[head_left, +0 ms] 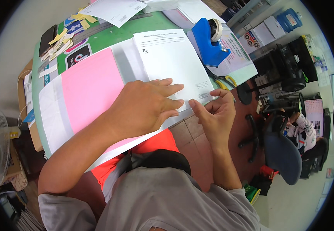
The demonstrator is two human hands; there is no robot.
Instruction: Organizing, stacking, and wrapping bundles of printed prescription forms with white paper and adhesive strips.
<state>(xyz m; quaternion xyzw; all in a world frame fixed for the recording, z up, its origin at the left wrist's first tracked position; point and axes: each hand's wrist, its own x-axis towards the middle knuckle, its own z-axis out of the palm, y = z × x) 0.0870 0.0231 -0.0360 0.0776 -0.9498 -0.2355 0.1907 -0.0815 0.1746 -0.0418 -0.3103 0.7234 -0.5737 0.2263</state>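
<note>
Stickers: round-cornered black, blue and white logo stickers are lying on the green tabletop, far left.
Box: a white carton is sitting on the floor, upper right.
Screen: a lit monitor is glowing pink-white, far right.

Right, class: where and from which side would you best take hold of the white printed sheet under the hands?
Probably at the near right corner of the white printed sheet, coming from the right. That corner overhangs the table edge, where the right hand already pinches it; the left hand lies flat on its near part.
</note>
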